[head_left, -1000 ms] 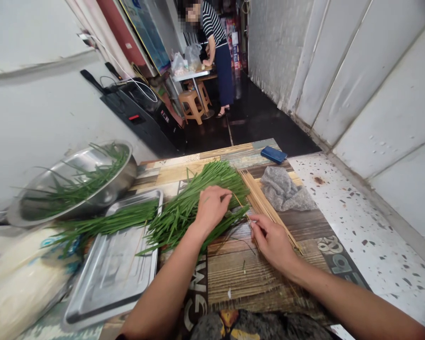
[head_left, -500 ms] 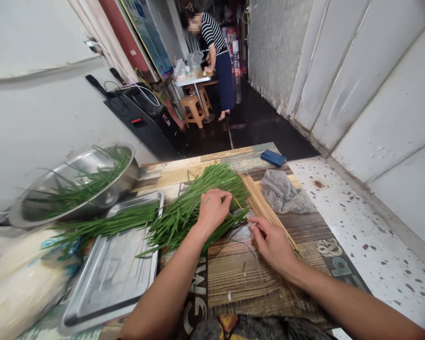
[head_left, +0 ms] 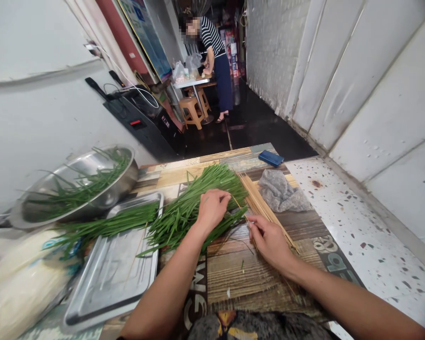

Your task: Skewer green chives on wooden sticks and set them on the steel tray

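Observation:
A large heap of green garlic chives (head_left: 187, 203) lies on the wood-patterned table. My left hand (head_left: 213, 208) is closed over a few chive stalks at the heap's right side, thumb and forefinger pinched. Stalk ends poke out to the right of it. My right hand (head_left: 269, 238) pinches a thin bamboo skewer (head_left: 236, 202), which slants up across those ends toward the left fingertips. Whether the skewer pierces the stalks is too small to tell. Beside the right hand lies a row of bamboo skewers (head_left: 262, 200). A bunch of chives (head_left: 127, 221) rests across a metal tray (head_left: 111, 283), with a skewer through or over it.
A steel basin (head_left: 122, 182) with loose chives stands at the left, behind a filled plastic bag (head_left: 24, 283). A grey cloth (head_left: 281, 191) and a blue box (head_left: 271, 158) lie at the table's far right. Farther off, a person (head_left: 217, 61) bends over a small table (head_left: 193, 83).
The view has shifted very slightly. Both hands hold nearly the same position, with the skewer still between them.

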The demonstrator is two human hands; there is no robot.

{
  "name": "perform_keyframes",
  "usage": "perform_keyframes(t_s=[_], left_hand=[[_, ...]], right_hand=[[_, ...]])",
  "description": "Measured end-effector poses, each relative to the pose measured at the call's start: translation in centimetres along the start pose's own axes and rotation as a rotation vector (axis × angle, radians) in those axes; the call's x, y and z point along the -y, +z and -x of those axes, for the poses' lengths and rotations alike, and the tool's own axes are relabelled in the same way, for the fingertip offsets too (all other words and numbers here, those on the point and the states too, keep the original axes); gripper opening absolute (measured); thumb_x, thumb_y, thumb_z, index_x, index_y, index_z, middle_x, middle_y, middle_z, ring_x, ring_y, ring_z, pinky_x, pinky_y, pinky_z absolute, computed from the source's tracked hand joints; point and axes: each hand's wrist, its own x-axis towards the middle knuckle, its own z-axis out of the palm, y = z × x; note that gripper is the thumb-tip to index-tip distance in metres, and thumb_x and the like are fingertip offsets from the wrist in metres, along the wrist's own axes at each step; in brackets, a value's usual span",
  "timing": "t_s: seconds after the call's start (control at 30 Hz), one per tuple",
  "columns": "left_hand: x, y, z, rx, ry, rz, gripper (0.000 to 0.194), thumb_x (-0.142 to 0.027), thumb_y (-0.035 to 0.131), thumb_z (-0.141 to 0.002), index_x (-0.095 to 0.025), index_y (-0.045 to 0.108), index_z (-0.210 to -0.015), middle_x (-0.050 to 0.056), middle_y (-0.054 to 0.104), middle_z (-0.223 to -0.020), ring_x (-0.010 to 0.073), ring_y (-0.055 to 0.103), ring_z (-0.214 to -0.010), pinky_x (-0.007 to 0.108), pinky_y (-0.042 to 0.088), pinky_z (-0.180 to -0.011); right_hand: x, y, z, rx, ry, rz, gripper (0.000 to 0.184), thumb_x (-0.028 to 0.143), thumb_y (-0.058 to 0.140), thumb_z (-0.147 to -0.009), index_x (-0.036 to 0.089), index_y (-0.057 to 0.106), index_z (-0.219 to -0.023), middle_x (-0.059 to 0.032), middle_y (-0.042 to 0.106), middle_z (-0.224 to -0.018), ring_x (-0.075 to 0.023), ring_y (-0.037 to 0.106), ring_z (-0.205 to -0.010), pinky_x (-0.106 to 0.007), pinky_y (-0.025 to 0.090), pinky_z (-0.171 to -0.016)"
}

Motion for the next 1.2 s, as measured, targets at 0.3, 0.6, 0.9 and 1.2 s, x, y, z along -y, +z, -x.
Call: perform_keyframes(t_s=[0.3, 0.6, 0.9, 1.2], left_hand=[[-1.5, 0.3, 2.4, -0.012, 0.087, 0.032, 0.017, -0.024, 0.053, -0.082, -0.021, 0.070, -0.085, 0.002, 0.070, -0.089, 0.0174, 0.059, -0.088, 0.033, 0.044, -0.084], [0.7, -0.2, 3.6, -0.061, 0.261, -0.185, 0.026, -0.020, 0.043, -0.087, -0.017, 0.066, -0.098, 0.008, 0.068, -0.091, 0.0189, 0.056, -0.084, 0.033, 0.043, -0.080], [-0.6, 1.5, -0.9, 0.030, 0.334, -0.505, 0.018, -0.028, 0.050, -0.085, -0.019, 0.065, -0.090, 0.009, 0.062, -0.086, 0.0237, 0.050, -0.089, 0.035, 0.035, -0.075], [-1.2, 0.7, -0.4, -0.005, 0.293, -0.362, 0.028, -0.025, 0.041, -0.088, -0.017, 0.066, -0.080, 0.009, 0.065, -0.079, 0.0211, 0.055, -0.082, 0.035, 0.038, -0.079]], right_hand=[[0.4, -0.2, 0.2, -0.029, -0.015, -0.033, 0.023, 0.025, 0.039, -0.087, 0.015, 0.057, -0.099, 0.0008, 0.059, -0.059, -0.0130, 0.056, -0.053, -0.024, 0.042, -0.055], [0.7, -0.1, 0.3, -0.026, 0.027, -0.027, 0.020, 0.024, 0.040, -0.085, 0.017, 0.056, -0.095, 0.0013, 0.058, -0.056, -0.0135, 0.054, -0.052, -0.024, 0.041, -0.053], [0.2, 0.1, -0.4, -0.085, 0.229, -0.216, 0.015, 0.025, 0.043, -0.079, 0.017, 0.052, -0.088, 0.0064, 0.049, -0.048, -0.0095, 0.044, -0.042, -0.021, 0.033, -0.044], [0.4, -0.1, -0.2, -0.103, 0.202, -0.214, 0.016, 0.026, 0.042, -0.080, 0.017, 0.052, -0.089, 0.0063, 0.049, -0.049, -0.0088, 0.043, -0.042, -0.020, 0.032, -0.044]])
